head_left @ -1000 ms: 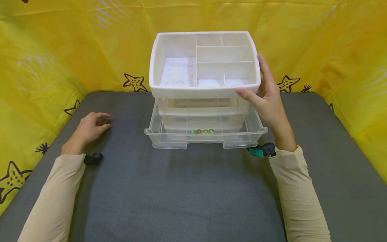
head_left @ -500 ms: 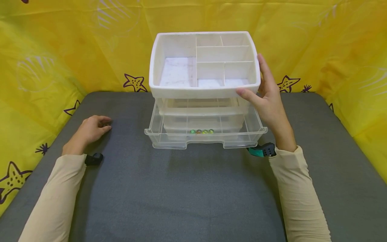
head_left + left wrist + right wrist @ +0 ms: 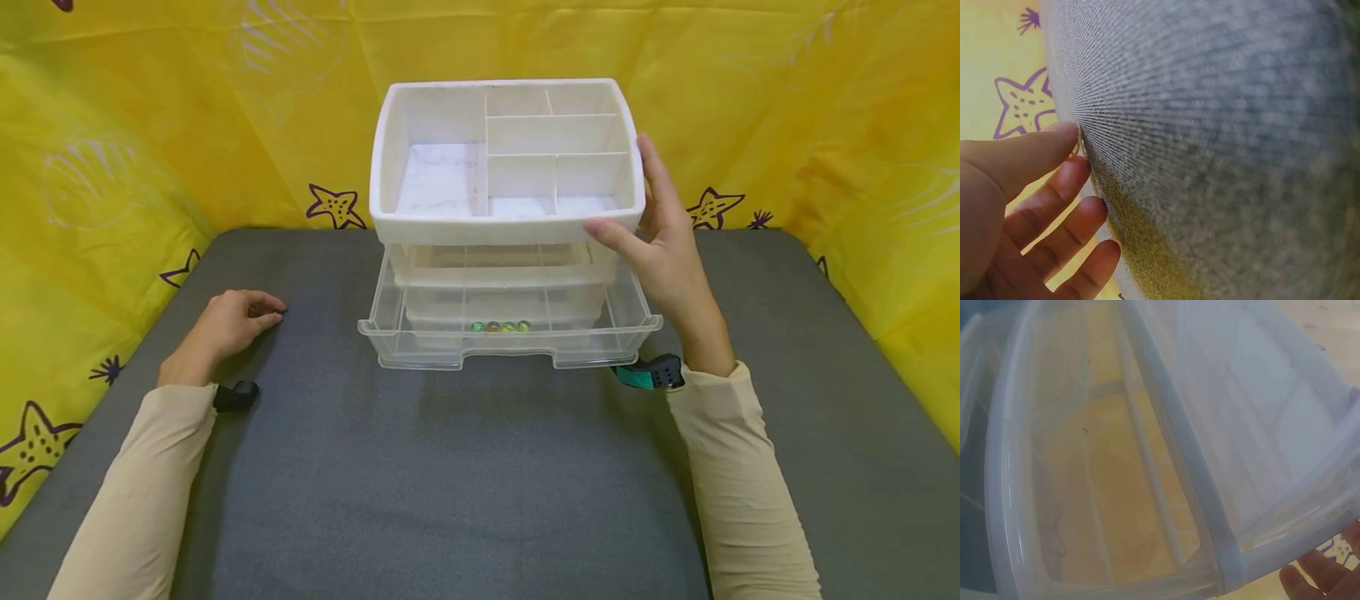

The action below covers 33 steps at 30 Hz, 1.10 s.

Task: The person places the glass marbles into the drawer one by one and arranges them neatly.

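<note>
A white plastic organizer stands at the back of the grey mat (image 3: 465, 467). Its top tray (image 3: 506, 227) is split into several compartments. My right hand (image 3: 660, 242) grips the tray's front right corner, thumb on the front rim and fingers up the right side. Below it a clear drawer (image 3: 510, 357) is pulled out, with several glass marbles (image 3: 501, 326) in a row inside. My left hand (image 3: 240, 321) rests on the mat at the left with its fingers curled. In the left wrist view a small glassy marble (image 3: 1079, 147) shows between thumb (image 3: 1029, 156) and forefinger.
Yellow cloth with purple starfish (image 3: 335, 204) rises behind and on both sides of the mat. A second clear drawer (image 3: 502, 271) sits shut above the open one. The right wrist view shows only the translucent tray wall (image 3: 1210, 519) close up.
My left hand has slid a little to the right along the mat, and the small marble seen at its fingertips earlier is now covered in the head view. The right hand has not moved.
</note>
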Each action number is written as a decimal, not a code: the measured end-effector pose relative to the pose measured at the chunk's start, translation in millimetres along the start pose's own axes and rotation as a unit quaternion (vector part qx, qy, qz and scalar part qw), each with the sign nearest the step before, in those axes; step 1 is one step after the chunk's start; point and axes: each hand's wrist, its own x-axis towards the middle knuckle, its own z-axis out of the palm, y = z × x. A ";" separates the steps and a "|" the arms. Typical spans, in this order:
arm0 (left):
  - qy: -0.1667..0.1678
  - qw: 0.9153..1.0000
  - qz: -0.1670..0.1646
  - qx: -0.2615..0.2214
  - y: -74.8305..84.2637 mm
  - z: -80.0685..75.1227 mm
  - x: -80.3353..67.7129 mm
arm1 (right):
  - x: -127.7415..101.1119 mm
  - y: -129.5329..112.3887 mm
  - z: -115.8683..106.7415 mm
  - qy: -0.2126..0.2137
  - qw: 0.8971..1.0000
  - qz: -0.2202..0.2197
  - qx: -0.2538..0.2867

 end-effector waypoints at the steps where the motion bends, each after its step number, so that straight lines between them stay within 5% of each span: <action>1: 0.002 1.000 0.001 -0.001 0.8 0.4 -0.2 | 0.0 0.0 0.1 0.000 1.000 0.000 -0.001; 33: 0.049 0.998 0.028 -0.017 22.1 1.1 -4.5 | -0.5 -0.7 -0.4 0.003 1.000 0.009 -0.013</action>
